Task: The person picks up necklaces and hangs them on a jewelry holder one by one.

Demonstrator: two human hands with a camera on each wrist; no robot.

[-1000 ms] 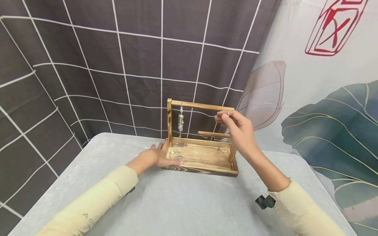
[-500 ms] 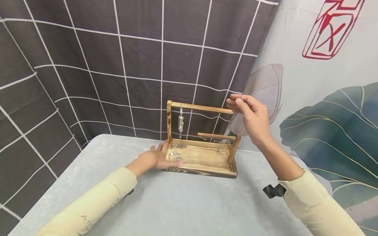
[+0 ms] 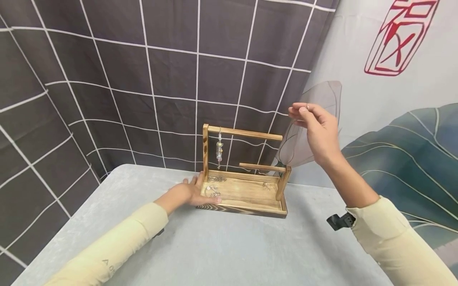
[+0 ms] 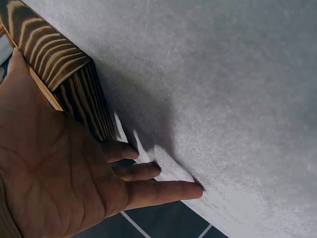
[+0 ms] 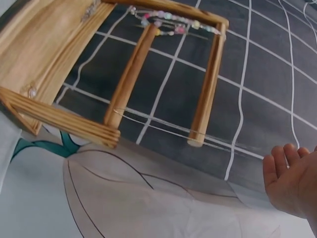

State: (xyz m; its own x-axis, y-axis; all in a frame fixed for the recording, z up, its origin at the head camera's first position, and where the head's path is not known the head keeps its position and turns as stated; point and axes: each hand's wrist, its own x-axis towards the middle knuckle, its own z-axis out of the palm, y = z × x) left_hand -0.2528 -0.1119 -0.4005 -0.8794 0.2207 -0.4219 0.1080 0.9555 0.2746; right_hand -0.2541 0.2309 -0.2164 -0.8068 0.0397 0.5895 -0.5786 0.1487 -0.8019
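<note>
Right hand (image 3: pixel 318 127) lifted off top bar (image 3: pixel 247 133), fingertips pinching thin chain (image 5: pixel 163 126) | left hand (image 3: pixel 189 192) flat against wooden stand (image 3: pixel 250 198); beaded strand (image 3: pixel 219 149) hangs near

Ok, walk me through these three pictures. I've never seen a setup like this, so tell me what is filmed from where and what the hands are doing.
No machine here: a person wears three cameras. The head view looks down at a grey table from the forehead; the other two sit on the wrists.

On the table stands a wooden jewellery stand with a tray base and two rails. A beaded chain hangs from the top rail, and small trinkets lie in the tray.

The left hand rests flat against the stand's left end; its wrist camera shows the palm beside the striped wood. The right hand is raised beyond the top rail's free end, pinching something small, apparently a thin chain running to that rail.
</note>
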